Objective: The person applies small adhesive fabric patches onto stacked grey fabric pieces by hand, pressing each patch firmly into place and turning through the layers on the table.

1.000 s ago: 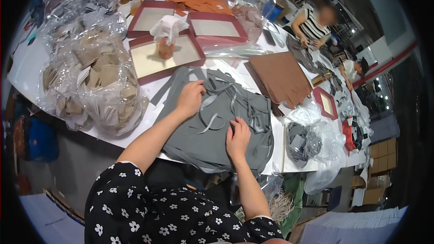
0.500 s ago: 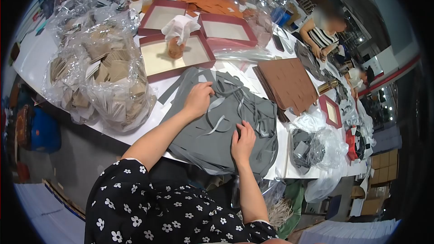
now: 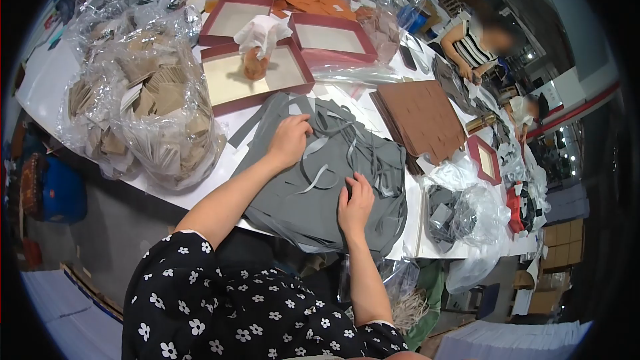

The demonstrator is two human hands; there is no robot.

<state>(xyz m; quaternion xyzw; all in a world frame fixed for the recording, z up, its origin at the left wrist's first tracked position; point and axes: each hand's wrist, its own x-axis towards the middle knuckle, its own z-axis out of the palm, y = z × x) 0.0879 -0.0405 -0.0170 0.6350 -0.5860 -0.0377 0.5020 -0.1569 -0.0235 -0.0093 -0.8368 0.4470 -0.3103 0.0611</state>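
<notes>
A stack of grey sheet material (image 3: 287, 190), cut into strips, lies on the table in front of me. Several loose grey strips (image 3: 313, 180) curl up on top of it. On its upper left part rests my left hand (image 3: 289, 141), fingers slightly bent and apart, with no held thing visible. My right hand (image 3: 355, 205) lies on the lower right part of the stack, fingers spread. A small white piece (image 3: 301, 105) sits just above my left hand, at the far edge of the stack.
Plastic bags of beige pieces (image 3: 160, 103) stand left. Behind the stack are maroon trays (image 3: 263, 98), one with a tissue-topped container (image 3: 255, 63). A brown sheet stack (image 3: 423, 120) and a clear bag (image 3: 477, 217) lie right. Co-workers sit across the table; one handles orange pieces (image 3: 310, 0).
The view has shifted slightly, so everything sits a little higher and further left. Both hands stay in nearly the same places on the grey stack.
</notes>
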